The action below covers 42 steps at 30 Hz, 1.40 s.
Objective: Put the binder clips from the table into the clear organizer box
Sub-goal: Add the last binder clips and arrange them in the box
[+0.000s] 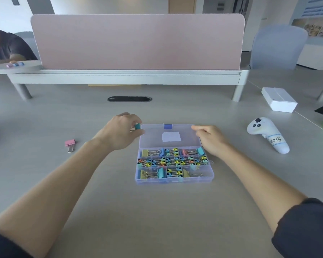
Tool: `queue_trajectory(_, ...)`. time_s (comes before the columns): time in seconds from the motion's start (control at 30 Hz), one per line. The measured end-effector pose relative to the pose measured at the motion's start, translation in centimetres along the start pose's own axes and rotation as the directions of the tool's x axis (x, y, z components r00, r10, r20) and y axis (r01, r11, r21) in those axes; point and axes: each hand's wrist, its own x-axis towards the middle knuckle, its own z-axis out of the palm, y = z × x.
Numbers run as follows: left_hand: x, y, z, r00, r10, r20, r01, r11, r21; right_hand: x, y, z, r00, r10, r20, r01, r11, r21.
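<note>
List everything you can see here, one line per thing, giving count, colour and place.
organizer box: one, clear with a purple tint, centre of the table, lid open and laid back
stored binder clips: many, mixed colours, in the box's compartments
pink binder clip: one, pink, on the table left of the box
teal binder clip: one, teal, pinched in the left hand
controller: one, white with a handwritten label, right of the box
small box: one, white, far right
divider panel: one, pink, behind the table
chair: one, grey-blue, far right
left hand: beside the lid's left edge
right hand: at the lid's far right corner; grip unclear
</note>
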Motion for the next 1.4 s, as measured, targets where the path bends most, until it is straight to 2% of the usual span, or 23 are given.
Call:
queue_trajectory(0.2,-3.0,3.9,-0.8,0.971,0.236,-0.026,-0.237,0.967,-0.096,0.2,-1.6,0.5,0.996,0.003,0.087,-0.011,0.996,0.085)
queue_trajectory(0.3,-3.7,3.5,-0.5,0.964,0.265,0.017,-0.263,0.961,-0.086,-1.2,-1.9,-1.7,0.991,-0.066,0.113,0.048,0.987,0.154)
queue_trajectory(0.37,-3.6,2.7,-0.9,0.966,0.26,-0.005,-0.26,0.963,-0.071,-2.8,-1.9,-3.1,0.983,-0.126,0.137,0.104,0.983,0.154)
queue_trajectory(0.47,-3.3,1.0,-1.9,0.978,0.192,-0.077,-0.198,0.977,-0.08,-4.5,-1.0,-4.1,0.951,-0.195,0.239,0.164,0.976,0.143)
queue_trajectory(0.57,-3.2,-0.6,-1.8,0.994,0.095,-0.051,-0.099,0.993,-0.063,-4.9,-0.2,-3.9,0.921,-0.231,0.313,0.191,0.969,0.155)
queue_trajectory(0.73,-3.2,-2.4,-0.7,0.993,-0.093,0.067,0.092,0.996,0.018,-4.4,-0.2,-3.8,0.928,-0.234,0.291,0.192,0.967,0.165)
queue_trajectory(0.9,-3.3,-2.2,-0.5,0.975,-0.165,0.15,0.16,0.986,0.047,-4.3,0.0,-3.8,0.953,-0.203,0.226,0.173,0.975,0.142)
queue_trajectory(1.0,-3.2,-1.0,-1.1,0.987,-0.123,0.101,0.116,0.991,0.071,-4.0,0.0,-4.0,0.948,-0.213,0.236,0.189,0.974,0.122)
queue_trajectory(1.07,-3.1,1.0,-1.7,0.995,-0.032,0.096,0.028,0.999,0.038,-4.0,-0.2,-3.9,0.945,-0.217,0.245,0.194,0.974,0.113)
queue_trajectory(1.2,-2.1,7.0,-2.2,0.965,0.156,0.211,-0.146,0.987,-0.061,-3.3,-0.6,-3.7,0.957,-0.22,0.192,0.187,0.967,0.175)
queue_trajectory(1.4,-0.5,11.0,-1.0,0.916,0.149,0.372,-0.15,0.988,-0.025,-2.5,-0.7,-3.1,0.957,-0.242,0.161,0.183,0.932,0.313)
